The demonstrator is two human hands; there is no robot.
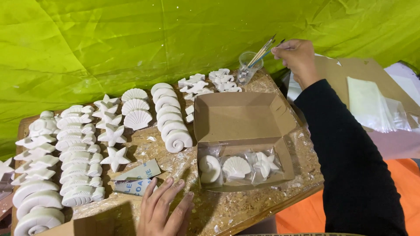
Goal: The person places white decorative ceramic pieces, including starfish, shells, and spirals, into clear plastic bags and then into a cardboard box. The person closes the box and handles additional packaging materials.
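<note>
My right hand (pixel 296 54) reaches to the far edge of the table and pinches a thin paintbrush (pixel 272 48) that stands with other brushes in a clear plastic cup (pixel 248 67). My left hand (pixel 164 209) lies flat on the table near its front edge, fingers apart, holding nothing. Just beyond its fingertips lie small printed cards (pixel 138 177). An open brown cardboard box (pixel 238 118) sits in front of me. Its near part holds a white plaster snail shell (pixel 210 168), a scallop (pixel 236 167) and a starfish (pixel 266 164), each in clear wrap.
Rows of white plaster shells, scallops, starfish and fish (pixel 78 157) cover the left of the wooden table (pixel 227 207). A green tarp (pixel 131 39) hangs behind. To the right lie flat cardboard (pixel 345 72) and a stack of clear bags (pixel 372 105). Another box edge (pixel 87 225) shows at the front left.
</note>
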